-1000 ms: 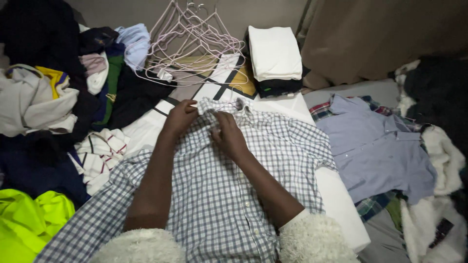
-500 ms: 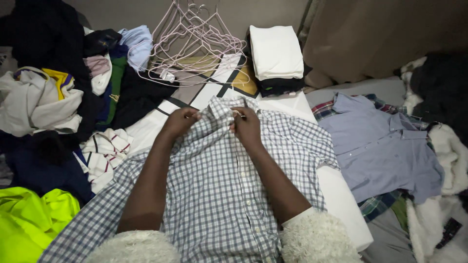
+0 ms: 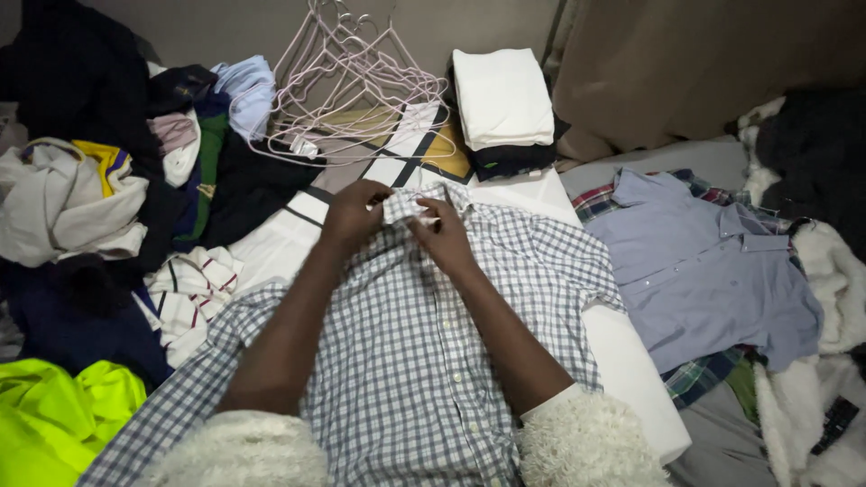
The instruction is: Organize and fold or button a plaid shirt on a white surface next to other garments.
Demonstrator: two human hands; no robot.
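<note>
A blue-and-white checked button shirt [image 3: 406, 361] lies face up on a white surface in front of me. My left hand [image 3: 352, 212] pinches the left side of its collar [image 3: 403, 204]. My right hand [image 3: 442, 236] grips the collar's right side just beside it. Both hands meet at the neck opening, fingers closed on the fabric. My forearms lie over the shirt's chest, and white fluffy sleeves [image 3: 577, 442] cover my upper arms.
A bundle of pale pink hangers [image 3: 352, 81] lies beyond the collar. Folded white and dark clothes [image 3: 503, 108] are stacked at the back. A light blue shirt [image 3: 699, 271] lies spread to the right. Heaped clothes [image 3: 99, 198] and a neon yellow garment [image 3: 54, 415] fill the left.
The hands lifted and bunched the collar half a second ago. Now they have drawn closer together and the collar sits lower and flatter at the neck.
</note>
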